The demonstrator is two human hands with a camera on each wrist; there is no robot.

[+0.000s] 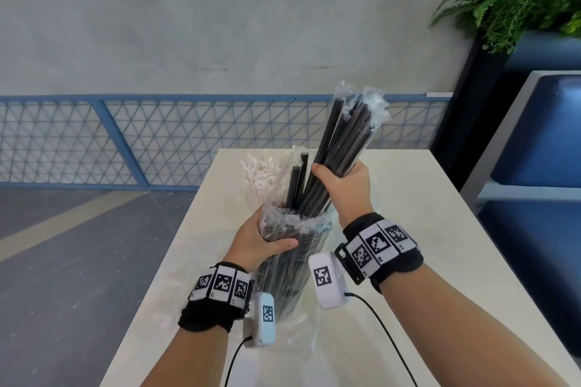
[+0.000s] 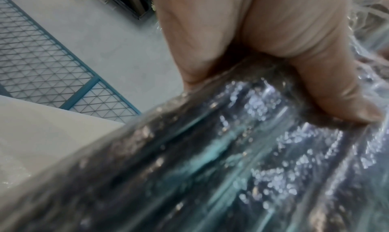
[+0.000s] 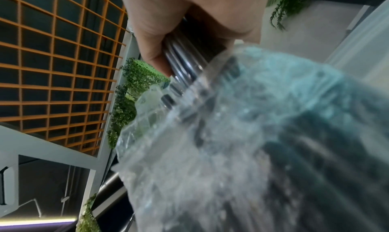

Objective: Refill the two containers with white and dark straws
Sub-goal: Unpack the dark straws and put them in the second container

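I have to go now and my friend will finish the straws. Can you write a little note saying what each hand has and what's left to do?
Left hand: grips the clear plastic bag of dark straws, near its open top, above the table.
Right hand: holds a bunch of dark straws raised partly out of that bag, wrapped ends up.
White straws: stand in a cluster behind the bag; their container is hidden.
Done: the white ones seem to be in place.
Left: pull the dark bunch free and put it in its container, which I cannot see from here.
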